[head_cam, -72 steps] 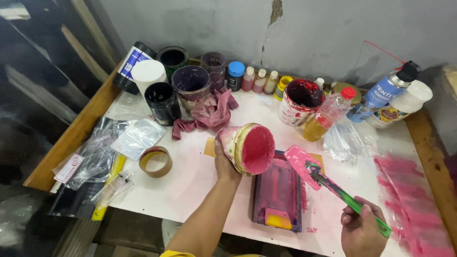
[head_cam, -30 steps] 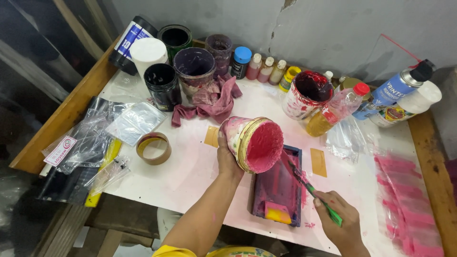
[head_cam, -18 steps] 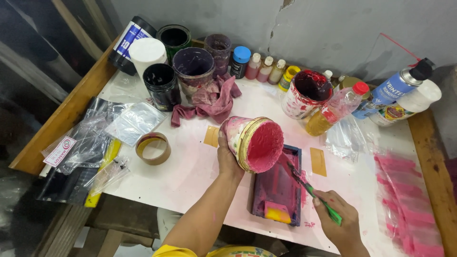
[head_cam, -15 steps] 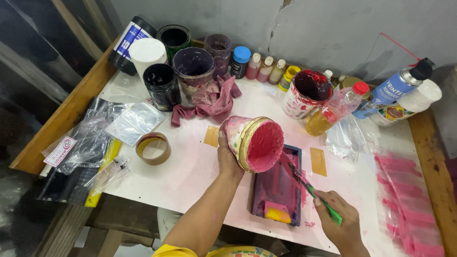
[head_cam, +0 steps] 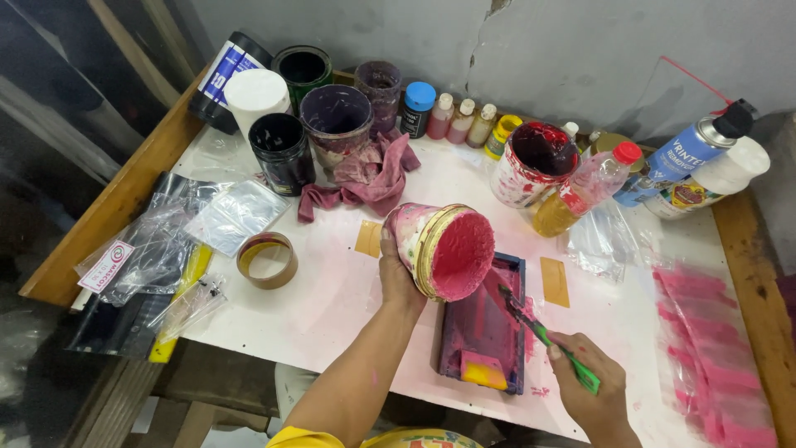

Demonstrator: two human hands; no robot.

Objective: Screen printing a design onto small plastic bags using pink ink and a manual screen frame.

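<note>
Near the table's (head_cam: 332, 307) front edge, the left hand (head_cam: 398, 278) grips a tilted pink ink tub (head_cam: 441, 249) over a small printing frame (head_cam: 485, 328), while the right hand (head_cam: 589, 386) clasps a green-handled spatula (head_cam: 543, 336). Ink already coats the frame; the tub looks nearly scraped out.

A grey plaster wall (head_cam: 580, 50) is running along the far edge of the worktop (head_cam: 332, 282), with a crack (head_cam: 479, 41) climbing up it near the middle. The worktop is showing a white, pink-stained surface, and a wooden rim (head_cam: 124, 199) is framing its left side, another wooden edge (head_cam: 759, 282) its right. Left of the worktop, dark glossy panels (head_cam: 58, 91) are catching pale slanting reflections. Even, soft light is falling across everything.
</note>
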